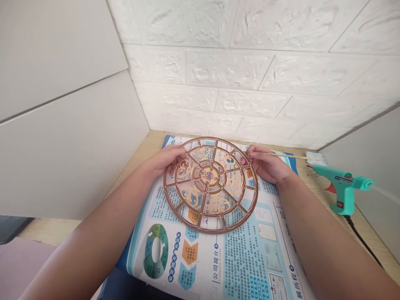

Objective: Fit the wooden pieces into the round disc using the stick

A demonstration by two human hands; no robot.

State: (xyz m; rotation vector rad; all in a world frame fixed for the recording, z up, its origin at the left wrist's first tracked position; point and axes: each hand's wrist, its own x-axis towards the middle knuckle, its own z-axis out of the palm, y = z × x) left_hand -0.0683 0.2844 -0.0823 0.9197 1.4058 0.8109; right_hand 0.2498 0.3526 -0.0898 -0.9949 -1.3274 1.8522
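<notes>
A round, openwork wheel (209, 228) with brown rings and spokes and pale gold scroll patterns is in front of me, over a printed sheet. My left hand (168, 160) grips its upper left rim, thumb on top. At the upper right rim is my right hand (265, 163), its fingers closed around a thin pale stick (289, 156) that points off to the right. Its fingertips also meet the wheel's edge, though the rim partly hides them. Fine reddish lines run along the wheel's rings.
A teal glue gun (345, 185) with a black cord (359, 235) rests at the right on the wooden surface (315, 177). Behind its nozzle lies a small whitish pad (316, 158). The printed sheet (234, 258) lies under my arms. A white brick-patterned wall (225, 66) and side panels (68, 154) close in the space.
</notes>
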